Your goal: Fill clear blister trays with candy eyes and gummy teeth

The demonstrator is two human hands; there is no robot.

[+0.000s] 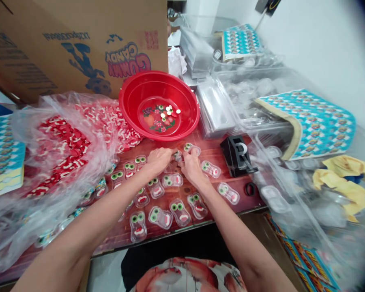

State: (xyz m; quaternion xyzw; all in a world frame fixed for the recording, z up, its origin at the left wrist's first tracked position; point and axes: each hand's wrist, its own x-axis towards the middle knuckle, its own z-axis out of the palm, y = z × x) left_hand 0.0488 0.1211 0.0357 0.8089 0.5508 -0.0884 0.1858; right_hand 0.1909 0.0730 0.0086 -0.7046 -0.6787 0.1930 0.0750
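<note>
My left hand (160,159) and my right hand (192,165) meet over the wooden table (182,189), just below the red basin. Both are closed, fingertips together at a small shiny greyish piece (177,155) whose kind I cannot make out. Beyond my right hand lies a clear blister pack (195,150) with green eyeball candies. Around my hands are several more such packs, each with two green eyeballs and red-and-white teeth candy, such as one pack (172,180) just under my wrists and another pack (211,169) to the right.
The red basin (129,101) holds a few eyeball candies. Left of it, a plastic bag (63,142) spills red teeth candies. A cardboard box (79,52) stands behind. On the right are a black tape dispenser (235,156), a tape roll (250,188), clear plastic trays and blue printed card stacks (319,117).
</note>
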